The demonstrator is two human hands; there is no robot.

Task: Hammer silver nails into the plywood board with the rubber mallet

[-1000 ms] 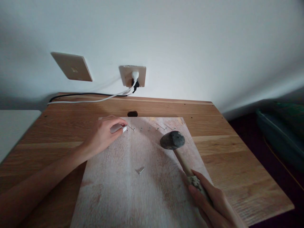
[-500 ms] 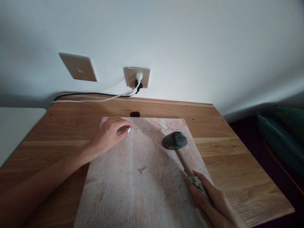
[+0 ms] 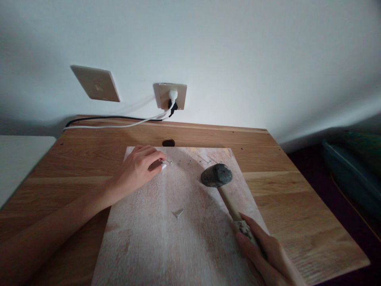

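On a whitewashed wooden board (image 3: 143, 222), my left hand (image 3: 135, 169) is closed in a pinch near the far edge. Its thumb and fingertips are around a small metal nail, mostly hidden by the fingers. Just right of the fingertips is another nail (image 3: 170, 161), the first of several standing in a row across the board. My right hand (image 3: 264, 250) grips the wrapped handle of a rubber mallet (image 3: 216, 175). The black mallet head is held above the board, in front of the right end of the row. A few loose nails (image 3: 178, 213) lie at the board's middle.
The board rests on a wooden tabletop (image 3: 285, 206) against a white wall. A cable hole (image 3: 168, 143) lies behind the board. White and black cables run from a wall socket (image 3: 181, 97) leftward. A white surface (image 3: 24, 159) adjoins at left; dark fabric (image 3: 354, 178) is at right.
The mallet has shifted slightly left and up in view. My left hand's thumb and fingers have moved slightly at the left end of the row. The loose nails lie as before.
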